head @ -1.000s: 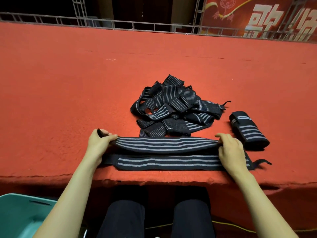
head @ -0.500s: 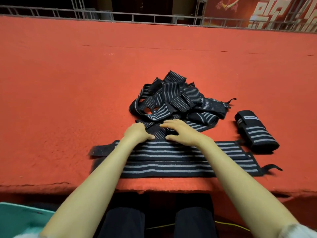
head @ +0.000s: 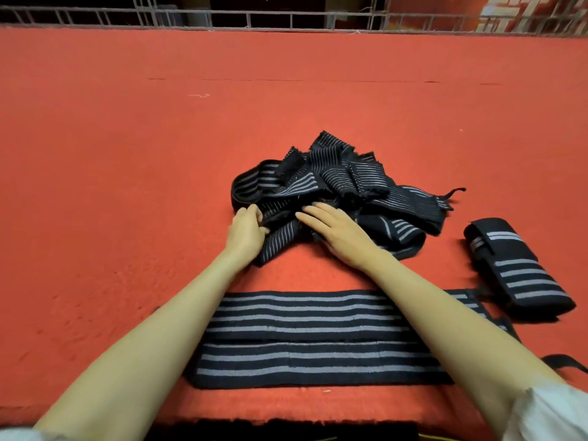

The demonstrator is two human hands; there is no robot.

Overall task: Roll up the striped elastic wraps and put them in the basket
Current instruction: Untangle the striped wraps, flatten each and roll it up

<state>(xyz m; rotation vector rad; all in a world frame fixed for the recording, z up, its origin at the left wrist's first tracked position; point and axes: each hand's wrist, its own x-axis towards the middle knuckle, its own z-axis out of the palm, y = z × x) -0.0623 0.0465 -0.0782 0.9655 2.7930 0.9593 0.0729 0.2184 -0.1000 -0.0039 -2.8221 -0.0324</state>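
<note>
1. The left hand lay at the near-left edge of the pile of wraps, its fingers curled round a thin-striped strip that trailed out of the heap toward the person.
2. The right hand rested on the near side of the same pile, just right of the left hand. Its fingers were nearly straight and spread flat over the dark cloth, gripping nothing that could be seen.
3. The two hands were close together but not touching, with a fold of the strip between them.
4. The pile sat about mid-table on the red cloth, a loose tangle of black bands with grey stripes. It spread away from the fingertips and to the right.
5. Nearer the person, under both forearms, two unrolled wraps lay flat and lengthwise. The far flat wrap and the near flat wrap had their long edges meeting, and the near one lay close to the table's front edge. Neither hand touched them.
6. A rolled wrap lay on its side to the right, apart from the pile and well clear of the right hand. Its near end was just beside the right end of the flat wraps.
7. A white sleeve showed on the right arm at the lower corner.
8. A metal railing ran along the table's far side.
</note>
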